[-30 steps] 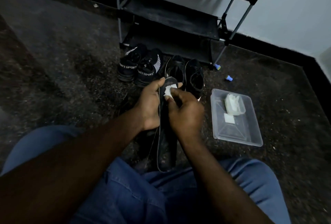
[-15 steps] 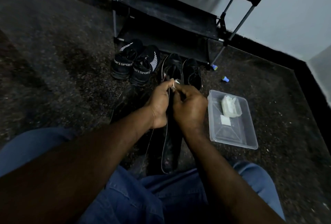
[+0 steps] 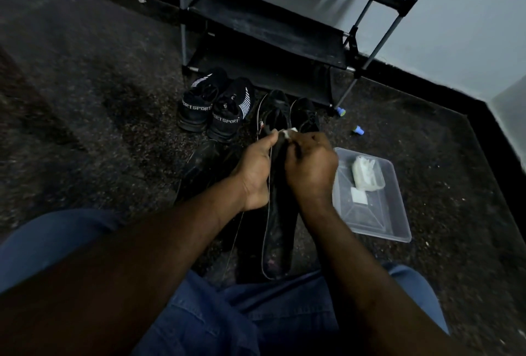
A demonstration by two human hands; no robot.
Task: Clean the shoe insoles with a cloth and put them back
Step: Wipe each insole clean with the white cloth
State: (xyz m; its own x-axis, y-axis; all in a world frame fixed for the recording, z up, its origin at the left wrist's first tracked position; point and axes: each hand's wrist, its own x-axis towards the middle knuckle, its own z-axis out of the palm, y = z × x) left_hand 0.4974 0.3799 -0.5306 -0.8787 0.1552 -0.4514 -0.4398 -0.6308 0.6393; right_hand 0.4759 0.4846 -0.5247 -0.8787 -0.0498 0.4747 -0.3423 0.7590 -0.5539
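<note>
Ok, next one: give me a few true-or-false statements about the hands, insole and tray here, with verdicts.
1. The left hand grips the insole near its upper end. True.
2. The right hand is empty. False: it pinches a white cloth against the insole.
3. The clear tray lies left of the hands. False: it lies on the floor to their right.
4. The sneakers marked SPORT stand before the shoe rack. True.
</note>
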